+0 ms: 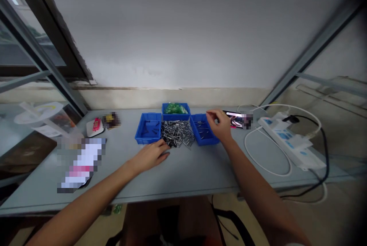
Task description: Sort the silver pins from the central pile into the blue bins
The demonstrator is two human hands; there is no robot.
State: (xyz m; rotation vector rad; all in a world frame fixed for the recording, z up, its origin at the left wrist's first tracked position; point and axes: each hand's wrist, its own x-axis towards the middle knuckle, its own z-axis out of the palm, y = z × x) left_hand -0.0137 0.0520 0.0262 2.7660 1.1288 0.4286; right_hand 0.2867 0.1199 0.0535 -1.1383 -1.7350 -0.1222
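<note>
A loose pile of small silvery metal pins (178, 133) lies on the table between blue bins, with some dark pieces at its front left. My left hand (150, 156) rests at that near left edge, fingers stretched and thumb apart, holding nothing visible. Over the right edge of the right blue bin (210, 141) hovers my right hand (220, 124), its fingers curled toward the thumb; anything between the fingertips is too small to make out. Several pins lie in that bin. A few dark slim pieces lie in the left blue bin (139, 138).
Behind the pile, a blue bin (176, 117) holds green plastic packets (175, 108). A phone (236, 119) lies right of my right hand, near a white power strip (295, 144) with cables. Another phone (83, 164), partly blurred, and a lidded cup (48, 122) are at left.
</note>
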